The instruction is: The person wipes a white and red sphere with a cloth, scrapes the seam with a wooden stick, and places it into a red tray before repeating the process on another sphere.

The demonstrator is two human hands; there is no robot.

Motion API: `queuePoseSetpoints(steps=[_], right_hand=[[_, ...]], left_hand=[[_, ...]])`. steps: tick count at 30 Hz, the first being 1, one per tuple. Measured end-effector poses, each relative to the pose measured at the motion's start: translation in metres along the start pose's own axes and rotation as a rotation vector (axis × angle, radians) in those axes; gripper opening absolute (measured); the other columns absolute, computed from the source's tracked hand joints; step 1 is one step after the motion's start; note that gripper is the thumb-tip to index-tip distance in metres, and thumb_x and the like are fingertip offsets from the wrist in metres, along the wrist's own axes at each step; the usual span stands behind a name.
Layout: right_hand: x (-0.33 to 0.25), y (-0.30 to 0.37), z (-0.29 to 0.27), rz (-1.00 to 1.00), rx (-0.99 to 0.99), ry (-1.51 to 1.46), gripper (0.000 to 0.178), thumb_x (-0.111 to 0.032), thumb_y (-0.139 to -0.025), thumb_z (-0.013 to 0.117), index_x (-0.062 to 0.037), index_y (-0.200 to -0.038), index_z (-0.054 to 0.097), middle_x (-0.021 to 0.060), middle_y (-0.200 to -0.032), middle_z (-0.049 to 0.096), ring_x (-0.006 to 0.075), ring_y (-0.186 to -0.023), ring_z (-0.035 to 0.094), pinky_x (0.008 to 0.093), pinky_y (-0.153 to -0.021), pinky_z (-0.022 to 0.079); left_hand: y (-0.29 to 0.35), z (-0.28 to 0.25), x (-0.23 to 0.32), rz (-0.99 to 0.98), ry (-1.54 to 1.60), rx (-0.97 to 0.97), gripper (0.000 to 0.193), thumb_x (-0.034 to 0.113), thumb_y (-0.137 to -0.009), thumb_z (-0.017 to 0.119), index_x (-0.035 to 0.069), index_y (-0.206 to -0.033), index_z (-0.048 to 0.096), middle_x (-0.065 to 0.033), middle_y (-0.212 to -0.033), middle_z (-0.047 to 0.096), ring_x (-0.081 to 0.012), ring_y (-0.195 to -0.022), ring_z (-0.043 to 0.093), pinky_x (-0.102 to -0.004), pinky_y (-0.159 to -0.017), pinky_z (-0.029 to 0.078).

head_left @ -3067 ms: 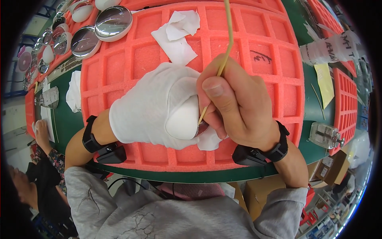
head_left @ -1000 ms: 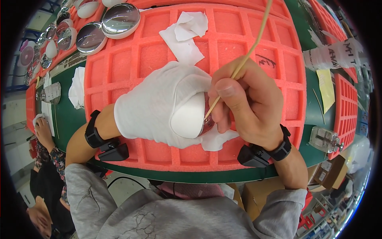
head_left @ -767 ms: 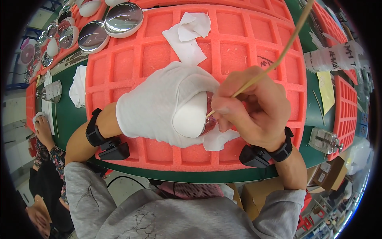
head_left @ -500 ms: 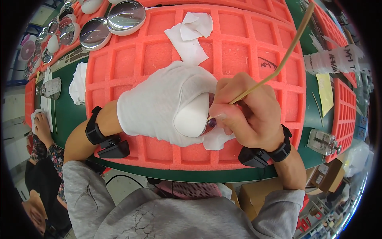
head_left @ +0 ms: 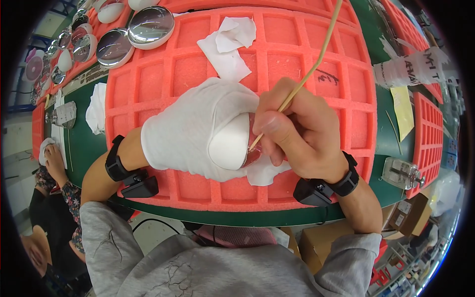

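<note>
Mostly covered by the gloved left hand (head_left: 198, 131) and right hand (head_left: 302, 133): small round piece (head_left: 251, 156), shape unclear. Hidden at the contact: tip of the thin stick (head_left: 316, 62), upper end cut off by the top edge. Cropped at the rim: domed mirrors (head_left: 148, 24).

A green desk (head_left: 89, 143) runs across the frame under a big orange foam tray (head_left: 297, 64) gridded into square pockets. A second orange tray (head_left: 429, 133) sits at the right edge. Shiny round mirror discs (head_left: 148, 24) line up at upper left. Pale floor (head_left: 15, 148) shows at far left, and cardboard boxes (head_left: 321, 242) crowd under the desk, lower right.
</note>
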State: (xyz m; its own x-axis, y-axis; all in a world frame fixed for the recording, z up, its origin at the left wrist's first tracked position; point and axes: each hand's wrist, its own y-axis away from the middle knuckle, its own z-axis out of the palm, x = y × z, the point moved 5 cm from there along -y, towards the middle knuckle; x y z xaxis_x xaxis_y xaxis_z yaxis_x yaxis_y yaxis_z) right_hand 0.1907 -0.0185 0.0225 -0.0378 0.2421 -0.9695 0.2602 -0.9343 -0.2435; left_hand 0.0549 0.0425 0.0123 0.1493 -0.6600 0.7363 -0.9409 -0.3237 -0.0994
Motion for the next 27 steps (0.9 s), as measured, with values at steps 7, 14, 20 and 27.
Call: queuePoseSetpoints(steps=[7,14,20,27], right_hand=[[0.003,-0.001,-0.001,-0.002,0.030,-0.005,0.008,-0.004,-0.102,0.054,0.0007,-0.096,0.056,0.0054,-0.070,0.060,0.0072,-0.048,0.050,0.0227,-0.048,0.039],[-0.002,-0.003,0.008,-0.555,-0.047,0.380,0.012,-0.005,-0.104,0.050,0.0013,-0.095,0.054,0.0047,-0.067,0.057,0.0069,-0.046,0.048,0.0227,-0.045,0.036],[0.004,0.000,0.001,-0.002,0.088,-0.023,0.007,-0.001,-0.101,0.055,0.0029,-0.095,0.055,0.0062,-0.067,0.057,0.0086,-0.045,0.046,0.0241,-0.046,0.037],[-0.002,-0.003,0.002,-0.234,-0.007,0.120,0.004,0.002,-0.098,0.057,0.0035,-0.095,0.055,0.0066,-0.066,0.057,0.0098,-0.047,0.048,0.0263,-0.048,0.040]], left_hand=[[0.003,0.005,-0.009,-0.009,0.104,-0.007,0.057,0.035,-0.064,0.086,0.007,-0.109,0.064,-0.0119,-0.106,0.066,-0.0339,-0.098,0.062,-0.0429,-0.085,0.049],[0.003,-0.006,0.003,0.017,-0.043,0.059,0.056,0.034,-0.065,0.085,0.008,-0.110,0.065,-0.0112,-0.103,0.067,-0.0341,-0.096,0.063,-0.0435,-0.084,0.050],[0.000,0.005,-0.006,0.012,0.076,0.053,0.038,0.030,-0.062,0.088,0.013,-0.087,0.065,-0.0066,-0.095,0.064,-0.0329,-0.088,0.061,-0.0423,-0.081,0.049],[-0.003,0.004,-0.005,-0.124,0.147,-0.030,0.038,0.029,-0.063,0.087,0.012,-0.088,0.065,-0.0072,-0.094,0.065,-0.0316,-0.085,0.062,-0.0397,-0.079,0.050]])
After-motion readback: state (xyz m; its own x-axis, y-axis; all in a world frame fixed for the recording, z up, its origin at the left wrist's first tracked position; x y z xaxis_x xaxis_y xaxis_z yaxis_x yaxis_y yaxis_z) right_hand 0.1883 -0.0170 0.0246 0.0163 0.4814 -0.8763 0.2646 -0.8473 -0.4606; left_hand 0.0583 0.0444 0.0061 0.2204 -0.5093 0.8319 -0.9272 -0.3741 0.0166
